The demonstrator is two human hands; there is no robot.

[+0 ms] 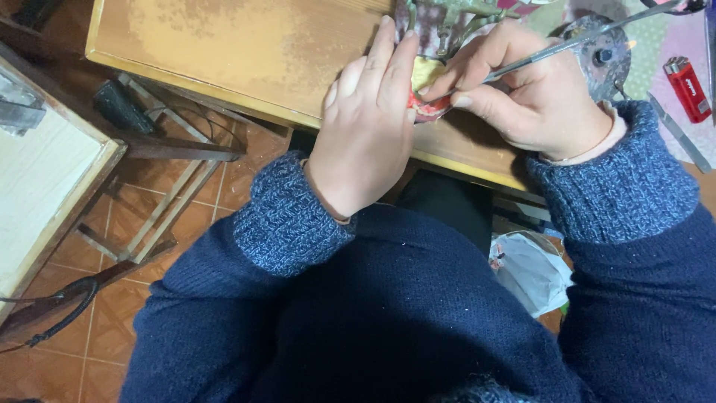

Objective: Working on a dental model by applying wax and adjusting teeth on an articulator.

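Nearest the camera, dark blue knitted sleeves [388, 321] fill the lower half of the view, with brown floor tiles [127, 298] on the left and a crumpled white bag [533, 272] on the floor between the arms. Beyond the cuffs, both hands meet at the near edge of a worn yellow table [224, 52]. The left hand [369, 127] lies back-up with its fingers straight and together, pressing on a small piece [425, 93] that shows yellow and red beneath them; most of the piece is hidden. The right hand [533, 93] is closed in a pen grip round a thin metal tool [567, 45], whose tip touches the red edge of the piece beside the left fingertips. Farther back stand a greenish metal object [462, 11] and a round grey disc [608, 48]. A red lighter [688, 88] lies at the far right.
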